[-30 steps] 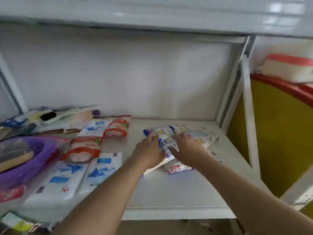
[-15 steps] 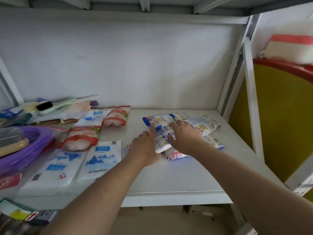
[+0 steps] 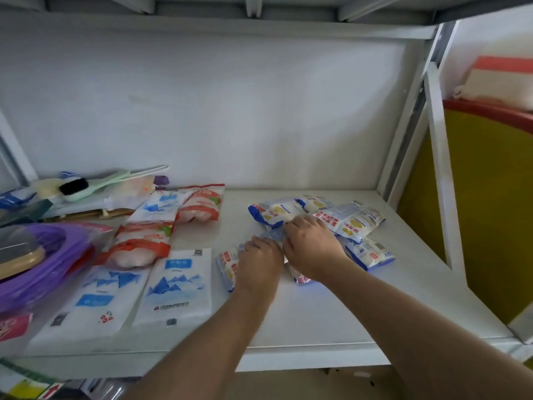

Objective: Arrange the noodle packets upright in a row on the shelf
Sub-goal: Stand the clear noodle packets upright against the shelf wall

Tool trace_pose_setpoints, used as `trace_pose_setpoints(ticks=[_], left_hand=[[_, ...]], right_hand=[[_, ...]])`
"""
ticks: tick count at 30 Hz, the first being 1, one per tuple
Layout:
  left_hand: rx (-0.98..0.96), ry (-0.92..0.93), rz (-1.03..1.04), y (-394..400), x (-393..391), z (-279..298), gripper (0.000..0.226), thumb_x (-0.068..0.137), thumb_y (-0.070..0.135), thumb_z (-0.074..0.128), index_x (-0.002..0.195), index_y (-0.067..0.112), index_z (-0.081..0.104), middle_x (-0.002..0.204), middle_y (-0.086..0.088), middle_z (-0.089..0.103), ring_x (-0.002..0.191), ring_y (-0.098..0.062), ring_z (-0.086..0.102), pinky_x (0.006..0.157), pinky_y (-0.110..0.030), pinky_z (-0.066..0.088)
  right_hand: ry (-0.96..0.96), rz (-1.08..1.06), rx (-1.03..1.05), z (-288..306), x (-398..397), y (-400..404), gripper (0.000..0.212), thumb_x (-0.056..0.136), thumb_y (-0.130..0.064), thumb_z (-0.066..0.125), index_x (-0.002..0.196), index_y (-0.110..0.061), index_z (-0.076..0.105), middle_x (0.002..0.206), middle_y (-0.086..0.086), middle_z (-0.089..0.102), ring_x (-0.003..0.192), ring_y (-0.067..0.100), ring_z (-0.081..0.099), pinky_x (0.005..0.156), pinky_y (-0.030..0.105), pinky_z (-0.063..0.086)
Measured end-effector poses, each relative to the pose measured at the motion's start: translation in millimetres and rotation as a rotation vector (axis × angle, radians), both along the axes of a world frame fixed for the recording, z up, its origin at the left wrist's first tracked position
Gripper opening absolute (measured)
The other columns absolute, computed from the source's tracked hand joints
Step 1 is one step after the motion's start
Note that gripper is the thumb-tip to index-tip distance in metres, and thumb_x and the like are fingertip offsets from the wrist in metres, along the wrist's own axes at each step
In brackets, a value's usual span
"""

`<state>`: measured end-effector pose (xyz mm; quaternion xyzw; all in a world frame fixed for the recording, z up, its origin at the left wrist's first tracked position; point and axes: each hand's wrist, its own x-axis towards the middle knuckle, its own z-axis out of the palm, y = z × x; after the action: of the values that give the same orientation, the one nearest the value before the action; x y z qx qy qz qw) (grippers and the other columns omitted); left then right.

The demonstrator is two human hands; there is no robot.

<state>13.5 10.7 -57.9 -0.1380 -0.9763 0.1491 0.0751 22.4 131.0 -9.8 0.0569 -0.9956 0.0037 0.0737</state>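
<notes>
You have about six noodle packets (image 3: pixel 291 210) in a loose pile on the right half of the white shelf (image 3: pixel 331 313), though overlap and your hands make the exact count uncertain. All lie flat, none upright. The rear ones run lengthwise left to right along the back wall; the one at the right front (image 3: pixel 370 253) angles toward the shelf's front corner.

Your left hand (image 3: pixel 259 262) rests knuckles-up on a packet at the pile's left edge (image 3: pixel 227 262), fingers curled down onto it. Your right hand (image 3: pixel 310 245) lies just beside it on the pile's middle, fingers bent and close together, pressing on wrappers. I cannot tell whether either hand is actually gripping a packet.

Left of the pile lie four white-and-blue bags (image 3: pixel 176 287) and two red-banded bags (image 3: pixel 138 243).
</notes>
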Motion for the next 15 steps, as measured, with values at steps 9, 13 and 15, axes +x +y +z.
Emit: trace_pose_setpoints(ticks=[9, 13, 15], left_hand=[[-0.006, 0.117, -0.084, -13, 1, 37, 0.026, 0.085, 0.008, 0.059, 0.109, 0.006, 0.067, 0.095, -0.009, 0.071, 0.083, -0.023, 0.071, 0.067, -0.031, 0.055], [-0.044, 0.224, -0.178, -29, 2, 60, 0.028, 0.056, 0.0, 0.075, 0.083, 0.005, 0.072, 0.068, -0.01, 0.068, 0.056, -0.025, 0.067, 0.048, -0.03, 0.051], [-0.05, 0.254, -0.21, -38, 4, 64, 0.039, 0.051, -0.003, 0.08, 0.088, 0.002, 0.071, 0.073, -0.015, 0.07, 0.061, -0.029, 0.068, 0.051, -0.034, 0.054]], right_hand=[[0.146, 0.222, -0.014, -5, -2, 13, 0.064, 0.091, -0.046, 0.017, 0.113, -0.018, 0.071, 0.111, 0.003, 0.07, 0.106, 0.027, 0.062, 0.101, 0.042, 0.045], [0.122, 0.324, -0.077, 2, 0, 25, 0.059, 0.091, -0.051, 0.031, 0.128, -0.019, 0.065, 0.122, 0.004, 0.07, 0.111, 0.027, 0.063, 0.101, 0.042, 0.048], [0.061, 0.376, -0.209, 10, -4, 25, 0.061, 0.098, -0.058, 0.03, 0.129, -0.019, 0.064, 0.121, 0.004, 0.069, 0.108, 0.024, 0.064, 0.099, 0.042, 0.05]])
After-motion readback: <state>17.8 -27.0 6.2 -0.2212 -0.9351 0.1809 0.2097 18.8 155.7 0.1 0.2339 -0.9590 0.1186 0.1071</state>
